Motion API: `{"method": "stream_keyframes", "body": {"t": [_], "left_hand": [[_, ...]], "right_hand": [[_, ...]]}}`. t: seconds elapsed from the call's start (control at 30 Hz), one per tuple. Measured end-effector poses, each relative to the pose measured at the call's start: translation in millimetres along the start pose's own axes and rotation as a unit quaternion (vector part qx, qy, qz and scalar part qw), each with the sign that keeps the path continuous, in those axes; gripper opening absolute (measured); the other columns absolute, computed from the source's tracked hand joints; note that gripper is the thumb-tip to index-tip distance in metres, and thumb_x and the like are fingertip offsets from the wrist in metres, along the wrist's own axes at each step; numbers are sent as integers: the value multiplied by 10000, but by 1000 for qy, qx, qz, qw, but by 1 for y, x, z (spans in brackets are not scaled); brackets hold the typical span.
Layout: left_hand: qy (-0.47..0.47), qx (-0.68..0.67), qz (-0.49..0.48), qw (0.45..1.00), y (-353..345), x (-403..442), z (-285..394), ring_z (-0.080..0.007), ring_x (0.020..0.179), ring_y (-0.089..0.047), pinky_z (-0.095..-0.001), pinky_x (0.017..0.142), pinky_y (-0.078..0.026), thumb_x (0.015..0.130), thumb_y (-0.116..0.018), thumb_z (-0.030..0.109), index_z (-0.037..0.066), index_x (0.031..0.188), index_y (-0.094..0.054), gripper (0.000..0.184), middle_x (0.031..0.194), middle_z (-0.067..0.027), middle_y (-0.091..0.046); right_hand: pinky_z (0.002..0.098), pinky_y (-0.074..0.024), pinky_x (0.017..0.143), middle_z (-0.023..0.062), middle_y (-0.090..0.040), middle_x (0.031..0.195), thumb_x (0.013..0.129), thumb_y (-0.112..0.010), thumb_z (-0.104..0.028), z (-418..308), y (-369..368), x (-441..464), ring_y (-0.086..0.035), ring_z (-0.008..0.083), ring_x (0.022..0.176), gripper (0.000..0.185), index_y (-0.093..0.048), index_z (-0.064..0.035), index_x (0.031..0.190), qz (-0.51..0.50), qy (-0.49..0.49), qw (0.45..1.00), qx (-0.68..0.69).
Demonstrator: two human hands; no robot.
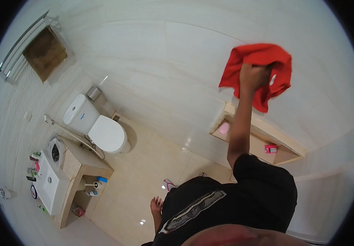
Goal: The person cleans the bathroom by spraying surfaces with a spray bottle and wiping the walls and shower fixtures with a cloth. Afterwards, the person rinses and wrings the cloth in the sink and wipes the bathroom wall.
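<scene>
My right hand (254, 76) is stretched out to the wall, its fingers closed on a bunched red cloth (236, 67). The cloth lies against the pale marbled wall tiles (177, 53), with loose folds spreading around the hand. Just below it, a recessed wall niche (298, 152) passes behind my forearm. A pink item (223, 128) sits at the niche's left end, and a small pink box (270, 148) stands further right. Low at my side hangs my left hand (156, 204), fingers apart and holding nothing.
A white toilet (108, 134) stands against the wall at left. Nearer is a white washbasin (56, 186) on a tiled counter, with bottles on the shelf beneath. A metal towel rack (23, 45) is mounted at upper left. The tiled floor (132, 184) looks shiny.
</scene>
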State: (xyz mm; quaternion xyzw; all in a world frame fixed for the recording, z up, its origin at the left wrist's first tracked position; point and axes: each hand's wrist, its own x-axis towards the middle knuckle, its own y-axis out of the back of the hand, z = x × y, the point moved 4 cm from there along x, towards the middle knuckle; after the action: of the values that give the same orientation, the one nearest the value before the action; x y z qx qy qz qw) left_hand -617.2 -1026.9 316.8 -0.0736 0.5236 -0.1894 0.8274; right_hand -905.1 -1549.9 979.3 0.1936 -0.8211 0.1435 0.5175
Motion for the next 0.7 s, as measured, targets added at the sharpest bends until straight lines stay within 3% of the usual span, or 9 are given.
{"method": "stream_keyframes", "body": {"t": [0.07, 0.17, 0.2, 0.3, 0.37, 0.47, 0.5, 0.57, 0.7], "left_hand": [[35, -118, 48, 991, 33, 16, -4, -286, 1077, -612, -444, 834, -530, 996, -481, 312, 88, 1409, -441, 471, 1277, -70, -600], [45, -50, 105, 992, 71, 44, 1, -284, 1050, -620, -419, 810, -544, 997, -473, 291, 53, 1395, -446, 464, 1204, -82, -619], [43, 13, 123, 991, 79, 46, 6, -281, 1030, -626, -407, 799, -550, 997, -469, 283, 40, 1387, -451, 460, 1167, -85, -633], [28, 208, 19, 978, 87, 36, 26, -268, 958, -634, -382, 760, -539, 996, -476, 286, 39, 1380, -466, 456, 1152, -100, -655], [-7, 275, -28, 961, 77, 23, 44, -259, 910, -640, -365, 733, -532, 996, -480, 288, 38, 1375, -476, 454, 1142, -110, -669], [25, 279, 26, 960, 58, 17, 60, -250, 867, -646, -365, 716, -520, 995, -486, 295, 52, 1391, -473, 465, 1164, -120, -674], [39, 276, 48, 959, 52, 23, 69, -247, 857, -647, -369, 714, -516, 995, -487, 298, 59, 1400, -469, 471, 1177, -123, -673], [35, 218, 42, 975, 70, 38, 64, -251, 874, -662, -395, 727, -521, 998, -483, 299, 70, 1425, -448, 486, 1164, -109, -679], [55, 243, 33, 968, 77, 47, 66, -276, 924, -676, -421, 748, -535, 999, -466, 305, 85, 1468, -403, 522, 1203, -91, -669]], "right_hand": [[489, -473, 656, 216, -640, 852, 756, -665, -194, -20, -23, 11, -597, 441, 765, 240, -622, -5, 898, 63, 41, 994, -76], [516, -487, 655, 179, -629, 731, 719, -648, -184, -61, -84, -12, -622, 387, 782, 187, -596, -18, 790, -168, -40, 985, -21], [544, -494, 854, 174, -660, 771, 773, -598, -227, -82, -101, -31, -641, 392, 864, 235, -640, -31, 896, -285, -46, 955, -69], [660, -137, 1141, 132, -631, 1272, 922, -503, -372, -106, -122, -100, -528, 393, 1235, 502, -563, -107, 1344, -250, 122, 960, -39], [602, -309, 1105, 141, -678, 1086, 927, -547, -304, -97, -128, -147, -553, 347, 1203, 406, -594, -126, 1289, -147, 153, 974, -83], [550, -385, 1081, 167, -672, 1042, 965, -472, -121, -57, -137, -194, -601, 324, 1096, 234, -607, -34, 1136, -223, 472, 738, -427], [532, -403, 1044, 193, -659, 1064, 966, -468, -166, -45, -136, -188, -593, 357, 1096, 264, -581, -29, 1161, -290, 386, 805, -345], [496, -440, 972, 244, -635, 1107, 968, -458, -255, -37, -114, -144, -575, 425, 1097, 345, -528, -20, 1211, -299, -65, 951, 42], [513, -483, 824, 278, -644, 1082, 954, -482, -295, -64, -89, -53, -603, 472, 1003, 365, -548, 6, 1150, -119, -95, 988, 18]]}}
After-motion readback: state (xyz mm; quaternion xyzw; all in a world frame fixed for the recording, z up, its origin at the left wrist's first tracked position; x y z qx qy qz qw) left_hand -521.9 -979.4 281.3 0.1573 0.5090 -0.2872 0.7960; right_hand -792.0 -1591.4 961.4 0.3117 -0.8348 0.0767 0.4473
